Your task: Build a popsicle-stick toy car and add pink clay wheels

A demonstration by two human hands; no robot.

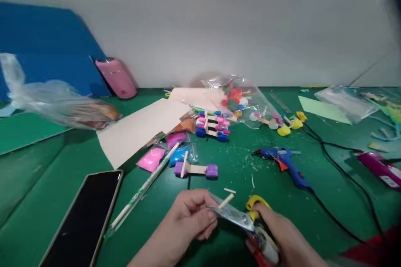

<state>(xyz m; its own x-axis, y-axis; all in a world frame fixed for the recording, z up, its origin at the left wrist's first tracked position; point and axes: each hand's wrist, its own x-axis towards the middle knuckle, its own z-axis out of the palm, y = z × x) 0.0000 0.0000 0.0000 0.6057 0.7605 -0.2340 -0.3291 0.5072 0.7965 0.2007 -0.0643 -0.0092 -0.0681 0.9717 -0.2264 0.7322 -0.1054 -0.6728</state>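
My left hand (191, 221) pinches a short wooden stick (226, 201), its pale end sticking out above the fingers. The silver blades of a pair of scissors (236, 217) reach to the stick and my left fingertips. My right hand (278, 233) is closed around the scissors, whose yellow handle part shows above the thumb; the lower part is blurred. A thin wood sliver (229, 190) lies just beyond the blades. Past my left hand sits a small piece of two purple blocks (211, 171) joined by flat wooden sticks.
Similar blue and pink pieces (213, 127) lie farther back, near packets of pink clay (152, 159) and blue clay (180, 155). A blue glue gun (285, 160) trails its cord on the right. A phone (84, 217) and a long wrapped stick (145, 185) lie left.
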